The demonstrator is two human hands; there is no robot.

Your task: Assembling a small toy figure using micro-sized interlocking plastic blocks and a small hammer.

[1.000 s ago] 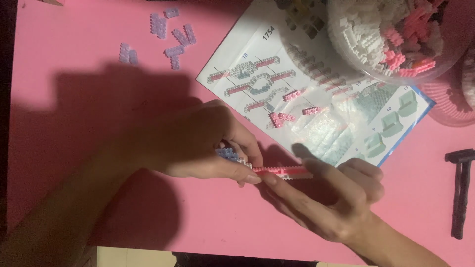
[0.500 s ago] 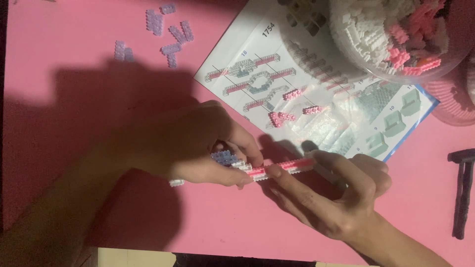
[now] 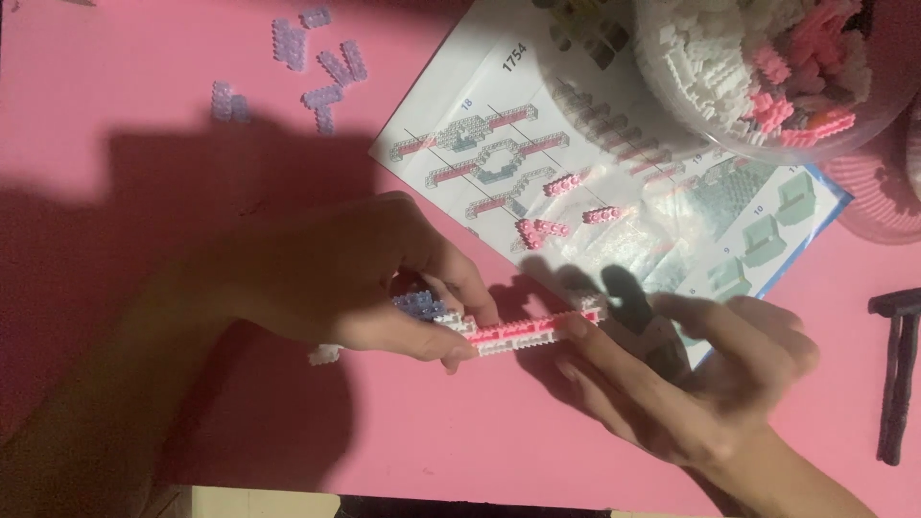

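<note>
A pink worktop (image 3: 144,105) fills the view, with a folded instruction sheet (image 3: 614,153) of building diagrams lying open at upper right and a clear round tub (image 3: 672,86) of white and pink bricks overlapping its corner, cut off by the frame's top edge. The left hand (image 3: 355,288) is pinched on one end of a long pink-and-white brick strip (image 3: 523,331), held low over the worktop at centre, and seems to cup some lilac bricks (image 3: 420,305) too; the right hand (image 3: 710,384) has fingertips closed on the other end. The strip looks like one partly built section: several short pink assemblies (image 3: 566,206) wait on the sheet and loose lilac pieces (image 3: 321,58) lie scattered at upper left, so much seems left to do. A dark tool (image 3: 897,374) lies at the right edge. Shadow hides the strip's underside and exactly what the left hand's fingers enclose.
</note>
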